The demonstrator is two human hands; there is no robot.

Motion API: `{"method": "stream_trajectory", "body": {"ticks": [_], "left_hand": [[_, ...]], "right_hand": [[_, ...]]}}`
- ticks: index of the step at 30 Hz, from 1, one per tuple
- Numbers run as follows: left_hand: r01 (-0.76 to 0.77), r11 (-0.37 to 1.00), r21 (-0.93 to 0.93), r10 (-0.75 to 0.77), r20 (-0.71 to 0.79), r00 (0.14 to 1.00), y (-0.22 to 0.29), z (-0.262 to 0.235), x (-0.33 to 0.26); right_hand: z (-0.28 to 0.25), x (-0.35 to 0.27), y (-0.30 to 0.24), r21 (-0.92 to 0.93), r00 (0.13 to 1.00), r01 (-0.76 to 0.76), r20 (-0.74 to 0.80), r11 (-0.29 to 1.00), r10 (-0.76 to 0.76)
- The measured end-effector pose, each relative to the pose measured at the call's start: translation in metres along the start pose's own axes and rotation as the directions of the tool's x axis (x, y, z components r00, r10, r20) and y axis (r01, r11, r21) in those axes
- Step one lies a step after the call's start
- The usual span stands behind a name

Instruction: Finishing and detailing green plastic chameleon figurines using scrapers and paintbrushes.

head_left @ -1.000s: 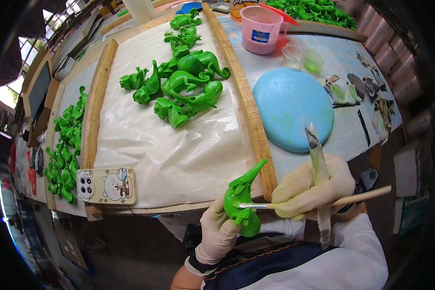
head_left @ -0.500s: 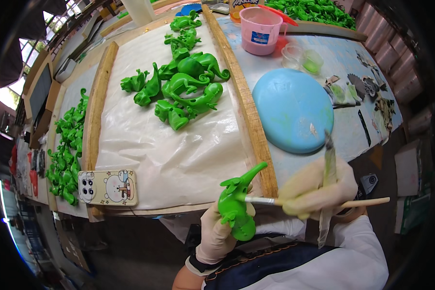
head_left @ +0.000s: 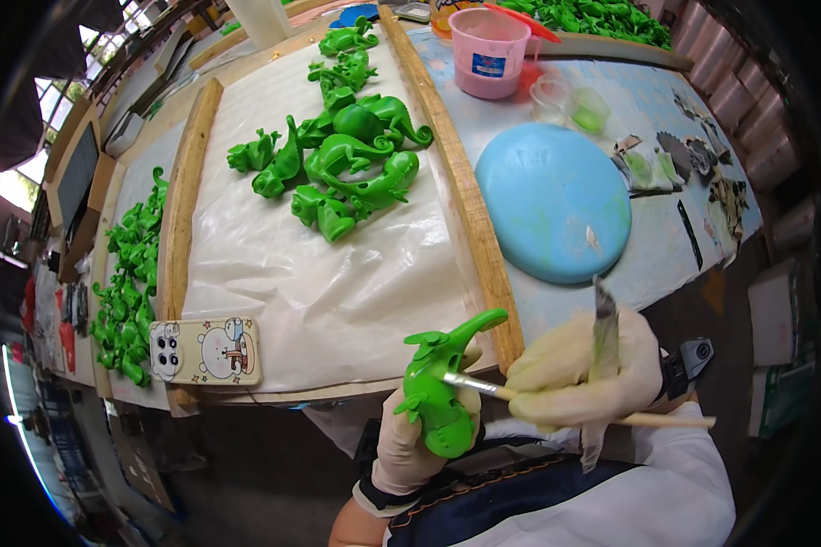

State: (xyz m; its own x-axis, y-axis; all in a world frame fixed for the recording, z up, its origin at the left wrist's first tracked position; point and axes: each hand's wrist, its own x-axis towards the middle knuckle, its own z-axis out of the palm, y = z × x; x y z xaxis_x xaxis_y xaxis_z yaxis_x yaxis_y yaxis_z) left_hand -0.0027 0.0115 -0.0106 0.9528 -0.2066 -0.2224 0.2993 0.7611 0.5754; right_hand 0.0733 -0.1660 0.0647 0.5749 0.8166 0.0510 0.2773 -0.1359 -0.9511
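My gloved left hand (head_left: 401, 451) is closed around the body of a green plastic chameleon figure (head_left: 429, 378), held up at the near table edge with one narrow end pointing up and right. Pinched in my gloved right hand (head_left: 575, 369) is a paintbrush (head_left: 477, 386) with a pale wooden handle; its tip meets the figure's side. A second slim tool (head_left: 604, 333), wrapped in translucent film and dark at its tip, stands roughly upright across the same hand. Its kind is unclear. Several similar green figures (head_left: 356, 169) lie on the white sheet beyond.
A phone (head_left: 212, 351) lies at the sheet's near left corner. Wooden strips (head_left: 470, 210) border the sheet. At right are a blue dome (head_left: 552, 205), a pink measuring cup (head_left: 491, 55), clear tubs (head_left: 588, 109) and scraps. More green pieces are heaped at left (head_left: 128, 283) and far right (head_left: 584, 20).
The brush's tip has shifted slightly left and down along the figure, its handle now more slanted. My right hand has moved slightly left, and the figure has turned a little.
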Motion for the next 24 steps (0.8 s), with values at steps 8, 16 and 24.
{"method": "stream_trajectory", "body": {"ticks": [8, 16, 24], "left_hand": [[0.021, 0.999, -0.032, -0.018, 0.075, 0.997, -0.003, -0.013, -0.001], [0.021, 0.999, 0.05, -0.023, 0.039, 0.999, 0.001, -0.006, -0.002], [-0.012, 0.994, 0.113, 0.016, -0.034, 0.999, 0.003, -0.004, -0.001]], "right_hand": [[0.001, -0.008, 0.003, 0.069, 0.953, 0.292, -0.099, 0.954, -0.285], [-0.006, 0.0, -0.011, -0.03, 0.992, -0.125, 0.019, 0.992, 0.126], [0.002, -0.003, 0.009, -0.025, 0.88, 0.454, -0.143, 0.89, -0.453]]}}
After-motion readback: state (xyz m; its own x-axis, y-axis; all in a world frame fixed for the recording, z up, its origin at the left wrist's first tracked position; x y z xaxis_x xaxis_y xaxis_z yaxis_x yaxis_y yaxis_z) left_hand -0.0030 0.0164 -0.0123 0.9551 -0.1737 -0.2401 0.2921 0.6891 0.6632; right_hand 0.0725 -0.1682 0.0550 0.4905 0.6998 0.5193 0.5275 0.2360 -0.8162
